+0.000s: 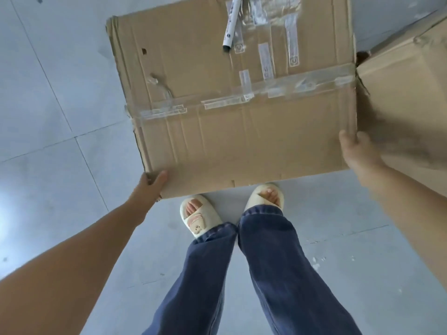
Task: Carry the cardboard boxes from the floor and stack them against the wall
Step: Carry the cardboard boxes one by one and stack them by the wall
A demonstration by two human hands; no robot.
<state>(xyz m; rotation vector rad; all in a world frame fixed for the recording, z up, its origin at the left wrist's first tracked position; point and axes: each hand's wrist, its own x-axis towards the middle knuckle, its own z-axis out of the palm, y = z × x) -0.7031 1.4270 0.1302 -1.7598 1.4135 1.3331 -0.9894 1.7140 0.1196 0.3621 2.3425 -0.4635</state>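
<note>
A large brown cardboard box, sealed with clear tape, fills the upper middle of the head view. My left hand grips its near left corner, thumb on top and fingers hidden underneath. My right hand grips the near right edge, thumb on top, fingers down the side. A white marker pen lies on the box's top. A second cardboard box stands close against the first one's right side.
Grey tiled floor spreads to the left and below. My feet in cream slippers stand just under the box's near edge, with blue jeans beneath me. A grey wall strip shows at the top right.
</note>
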